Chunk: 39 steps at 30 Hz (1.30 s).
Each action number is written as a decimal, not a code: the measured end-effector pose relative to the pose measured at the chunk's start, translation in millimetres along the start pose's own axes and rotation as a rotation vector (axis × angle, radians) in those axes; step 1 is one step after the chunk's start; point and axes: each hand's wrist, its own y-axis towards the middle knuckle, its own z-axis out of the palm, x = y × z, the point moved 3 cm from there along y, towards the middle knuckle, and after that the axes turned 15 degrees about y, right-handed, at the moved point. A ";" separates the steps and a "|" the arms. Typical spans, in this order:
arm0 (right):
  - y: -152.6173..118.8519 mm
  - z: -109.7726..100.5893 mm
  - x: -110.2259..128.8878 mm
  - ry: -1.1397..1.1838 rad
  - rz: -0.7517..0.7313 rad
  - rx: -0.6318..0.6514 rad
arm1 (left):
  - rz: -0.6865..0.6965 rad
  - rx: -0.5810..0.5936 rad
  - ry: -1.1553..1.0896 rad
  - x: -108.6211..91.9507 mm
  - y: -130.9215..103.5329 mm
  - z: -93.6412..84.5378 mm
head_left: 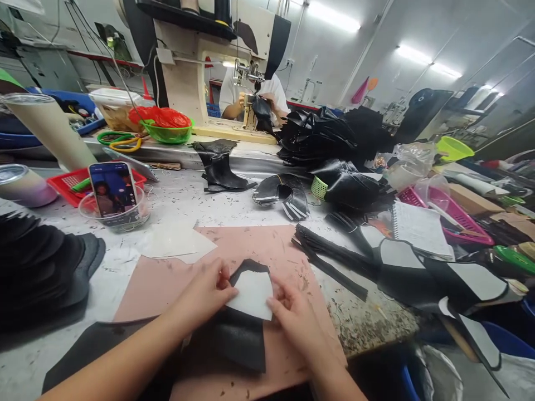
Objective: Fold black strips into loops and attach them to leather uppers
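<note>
A white backing piece lies over the upper part of a black leather piece, with a dark border showing around it. My left hand pinches its left edge between thumb and curled fingers. On the opposite side, my right hand grips the right edge, thumb on the white face. Both pieces rest on a pink sheet on the worktable. Another black leather piece is partly hidden under my left forearm.
Stacked black pieces stand at the left, near a phone propped in a clear tub. Black strips and white-backed pieces spread rightward. Beyond, a person works at a sewing machine beside a black leather pile.
</note>
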 end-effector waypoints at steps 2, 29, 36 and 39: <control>-0.4 1.4 0.9 -0.092 -0.077 -0.025 | 0.020 -0.069 0.193 -0.2 3.4 -6.0; 5.7 10.8 9.3 -0.830 -0.370 0.026 | 0.099 -0.065 0.751 -10.9 23.6 -7.5; 10.0 23.9 22.4 -1.235 -0.481 0.304 | 0.401 -0.017 0.889 1.1 10.0 -17.0; 17.6 31.7 27.5 -1.377 -0.500 0.326 | 0.570 -0.050 0.984 11.0 -5.4 -19.7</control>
